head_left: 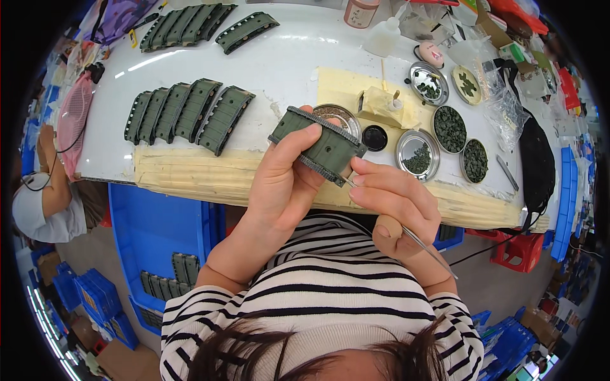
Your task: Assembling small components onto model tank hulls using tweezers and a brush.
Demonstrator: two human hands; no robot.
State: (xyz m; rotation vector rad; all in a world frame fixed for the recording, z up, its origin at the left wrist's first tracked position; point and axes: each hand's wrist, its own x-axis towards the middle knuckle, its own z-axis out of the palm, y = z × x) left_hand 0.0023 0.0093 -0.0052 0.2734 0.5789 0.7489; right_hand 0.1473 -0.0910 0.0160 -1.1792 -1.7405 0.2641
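Observation:
My left hand (283, 181) grips a dark green curved plastic piece (327, 147) with toothed edges and a small hole in its face. The thumb lies across the top of the piece and the fingers are behind it. In my right hand (400, 197) is a pair of slim metal tweezers (427, 249), pinched close to the tip, with a tan cover on the thumb. The tip reaches the lower right corner of the green piece; whether it carries a small part cannot be made out.
Similar green pieces (225, 119) stand in rows at the left. Round tins (450, 129) of small dark green parts sit at the right, near a metal dish (417, 156) and a paper-covered block (389, 106). A blue bin (159, 222) is below the table edge.

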